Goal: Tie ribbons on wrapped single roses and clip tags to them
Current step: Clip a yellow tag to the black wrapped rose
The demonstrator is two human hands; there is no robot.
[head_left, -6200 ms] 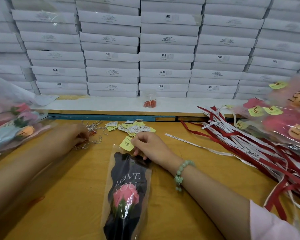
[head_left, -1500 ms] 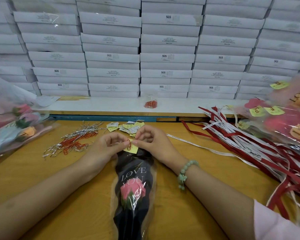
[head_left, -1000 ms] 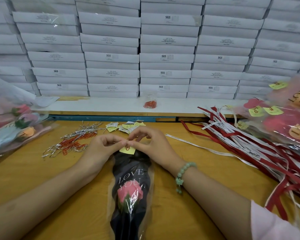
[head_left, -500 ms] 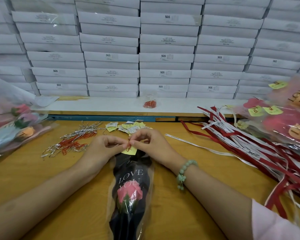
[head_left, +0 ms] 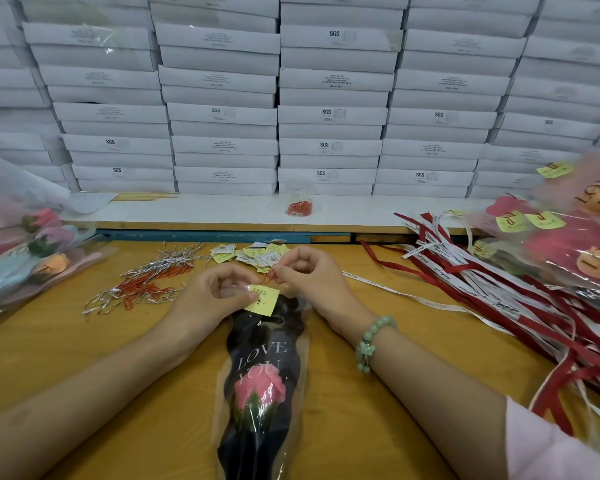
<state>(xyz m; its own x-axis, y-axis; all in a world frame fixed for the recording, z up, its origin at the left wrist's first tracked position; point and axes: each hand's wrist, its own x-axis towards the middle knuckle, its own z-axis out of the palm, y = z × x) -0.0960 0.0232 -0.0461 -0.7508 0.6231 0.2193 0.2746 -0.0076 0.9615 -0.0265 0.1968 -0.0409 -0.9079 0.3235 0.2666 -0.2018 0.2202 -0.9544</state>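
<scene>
A single pink rose in a black "LOVE YOU" sleeve (head_left: 262,382) lies lengthwise on the wooden table (head_left: 84,358), its top end away from me. A yellow tag (head_left: 262,301) sits on the sleeve's top edge. My left hand (head_left: 212,296) pinches the tag and the wrapper edge together. Just above the tag, my right hand (head_left: 309,278) pinches a red paper clip (head_left: 269,277).
Loose red clips and silver twist ties (head_left: 142,285) lie at the left, spare tags (head_left: 253,254) behind my hands. Red and white ribbons (head_left: 492,292) fan out at the right. Wrapped roses are piled at the left (head_left: 32,244) and the right (head_left: 575,237). White boxes (head_left: 326,112) line the back.
The clip has come off the tag and is lifted slightly above it in my right hand. My left hand now holds the tag down on the wrapper edge.
</scene>
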